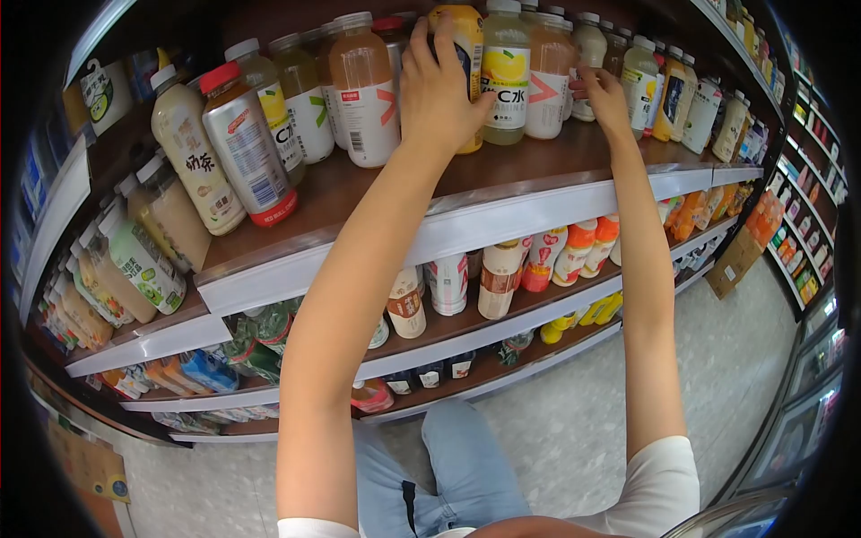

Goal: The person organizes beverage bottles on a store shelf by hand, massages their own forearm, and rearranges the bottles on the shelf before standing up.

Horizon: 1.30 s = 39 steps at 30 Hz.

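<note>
My left hand is wrapped about a yellow drink bottle on the upper shelf, fingers along its left side and thumb at its right. The hand hides much of that bottle's front. Just to the right stands a lemon drink bottle with a white cap. Further right, my right hand has its fingers bent across a pale bottle, covering its middle. Between the hands is a peach-coloured bottle, and a similar bottle stands left of my left hand.
At the left shelf corner stand a milk tea bottle and a red-capped bottle. A pale price rail edges the upper shelf. Lower shelves carry more bottles. A cardboard box is on the grey floor at right.
</note>
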Each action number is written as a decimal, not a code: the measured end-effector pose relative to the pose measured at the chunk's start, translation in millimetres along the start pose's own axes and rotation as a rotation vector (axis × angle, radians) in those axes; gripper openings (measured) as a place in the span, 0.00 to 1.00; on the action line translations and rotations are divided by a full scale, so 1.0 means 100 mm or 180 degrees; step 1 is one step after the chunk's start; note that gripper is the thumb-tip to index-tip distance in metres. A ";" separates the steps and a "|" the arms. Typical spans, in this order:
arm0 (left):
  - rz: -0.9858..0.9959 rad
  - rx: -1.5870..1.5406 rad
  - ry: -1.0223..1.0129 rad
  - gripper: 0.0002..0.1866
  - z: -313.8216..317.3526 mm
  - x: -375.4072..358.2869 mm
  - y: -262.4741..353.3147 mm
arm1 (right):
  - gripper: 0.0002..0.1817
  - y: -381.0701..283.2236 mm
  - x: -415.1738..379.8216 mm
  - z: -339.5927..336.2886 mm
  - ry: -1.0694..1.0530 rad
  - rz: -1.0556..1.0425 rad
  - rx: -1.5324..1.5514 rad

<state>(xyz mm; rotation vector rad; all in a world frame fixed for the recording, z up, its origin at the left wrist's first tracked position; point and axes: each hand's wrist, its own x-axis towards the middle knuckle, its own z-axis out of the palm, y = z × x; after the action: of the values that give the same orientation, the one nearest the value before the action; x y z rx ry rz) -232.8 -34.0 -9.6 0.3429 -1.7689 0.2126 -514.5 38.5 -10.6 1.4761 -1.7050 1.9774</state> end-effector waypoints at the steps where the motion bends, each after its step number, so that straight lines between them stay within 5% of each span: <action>1: -0.0034 0.0048 -0.0043 0.56 -0.01 0.00 0.01 | 0.28 0.00 0.00 0.00 -0.0052 0.0003 -0.0130; 10: -0.0107 -0.0097 -0.0001 0.54 0.02 0.01 -0.02 | 0.18 0.07 -0.02 0.00 -0.0363 -0.0151 -0.0111; 13: -0.0838 -0.0635 -0.0376 0.52 -0.02 0.05 0.00 | 0.16 0.05 -0.05 0.01 -0.0427 -0.0101 -0.0006; 19: -0.1206 -0.0761 -0.0677 0.53 0.01 0.05 -0.05 | 0.15 0.16 0.01 0.00 -0.0619 -0.0055 -0.0212; 31: -0.1163 -0.0314 -0.0664 0.57 -0.03 0.05 -0.02 | 0.15 0.24 0.04 0.01 -0.0653 0.0003 -0.0149; 39: -0.1330 -0.0171 -0.0571 0.43 -0.01 0.06 -0.03 | 0.15 0.19 0.01 0.00 -0.0701 0.0072 -0.0157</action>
<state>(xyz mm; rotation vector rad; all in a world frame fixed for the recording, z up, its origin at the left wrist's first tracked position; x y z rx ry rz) -232.5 -36.8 -3.4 0.6990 -1.8293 -0.1686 -527.4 31.6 -23.3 1.7196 -1.8472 1.8269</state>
